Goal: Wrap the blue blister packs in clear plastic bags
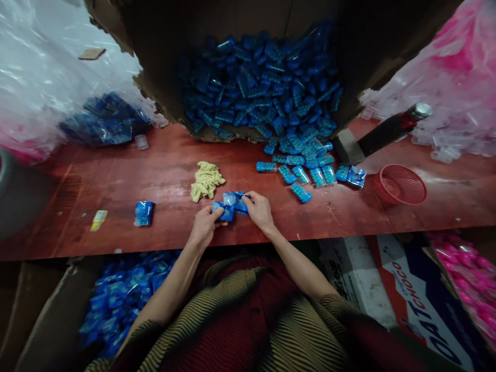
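My left hand point(206, 223) pinches a small blue printed packet point(225, 211) between thumb and fingers, just above the near edge of the table. Beside and partly behind it, a second blue packet point(239, 201) is gripped at its right side by my right hand point(258, 209). The two packets overlap or touch; I cannot tell whether they are joined. A crumpled yellow-green cloth point(207, 181) lies just beyond my hands. Further left, a blue-wrapped piece point(143, 213) rests on the table.
A torn-open carton point(155, 98) spills blue bead-filled bottles point(300, 175) onto the red-brown table point(170, 155). On the right are a red basket point(401, 185) and a dark upright tool point(391, 129). Blue packets point(120, 294) fill a box below left; plastic bags flank the carton.
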Tool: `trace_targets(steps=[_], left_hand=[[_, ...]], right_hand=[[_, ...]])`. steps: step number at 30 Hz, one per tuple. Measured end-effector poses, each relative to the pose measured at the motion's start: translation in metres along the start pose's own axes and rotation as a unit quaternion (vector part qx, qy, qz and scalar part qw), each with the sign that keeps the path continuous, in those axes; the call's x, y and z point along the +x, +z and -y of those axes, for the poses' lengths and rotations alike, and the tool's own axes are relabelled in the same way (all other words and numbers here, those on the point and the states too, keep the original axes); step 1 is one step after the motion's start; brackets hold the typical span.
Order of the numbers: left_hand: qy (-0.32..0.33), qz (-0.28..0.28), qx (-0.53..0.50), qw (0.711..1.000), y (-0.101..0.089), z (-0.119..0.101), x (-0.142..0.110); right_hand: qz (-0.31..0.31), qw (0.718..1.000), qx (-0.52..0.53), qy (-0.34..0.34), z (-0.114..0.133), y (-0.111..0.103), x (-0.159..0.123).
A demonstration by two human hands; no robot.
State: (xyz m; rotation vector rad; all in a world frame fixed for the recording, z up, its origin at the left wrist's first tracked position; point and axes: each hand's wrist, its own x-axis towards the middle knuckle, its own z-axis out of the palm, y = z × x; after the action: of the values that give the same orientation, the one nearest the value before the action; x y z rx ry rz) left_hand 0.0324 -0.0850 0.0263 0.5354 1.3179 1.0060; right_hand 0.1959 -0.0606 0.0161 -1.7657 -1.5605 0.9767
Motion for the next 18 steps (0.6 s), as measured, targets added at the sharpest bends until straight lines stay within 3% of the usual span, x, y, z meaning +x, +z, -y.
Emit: trace_targets(steps=[4, 8, 12, 15, 18], left_hand=[[0.016, -0.034, -0.003, 0.999, -0.007, -0.005, -0.007], [0.020, -0.004, -0.025, 0.999, 0.002, -0.007, -0.010], [0.033, -0.002, -0.014, 0.999, 0.013, -0.006, -0.006], [0.042, 0.011, -0.004, 0.999, 0.020, -0.005, -0.002], [0.055, 0.034, 0.006, 0.998, 0.024, -0.003, 0.001]], right_hand=[[0.049, 0.975, -0.215, -0.038, 0.011, -0.009, -0.010], [0.013, 0.963, -0.263, -0.060, 0.019, -0.019, -0.019], [-0.044, 0.989, -0.121, -0.076, 0.015, -0.021, -0.016], [0.026, 0.995, 0.070, -0.061, 0.010, -0.017, -0.008], [0.125, 0.968, 0.218, 0.007, 0.008, -0.012, -0.003]])
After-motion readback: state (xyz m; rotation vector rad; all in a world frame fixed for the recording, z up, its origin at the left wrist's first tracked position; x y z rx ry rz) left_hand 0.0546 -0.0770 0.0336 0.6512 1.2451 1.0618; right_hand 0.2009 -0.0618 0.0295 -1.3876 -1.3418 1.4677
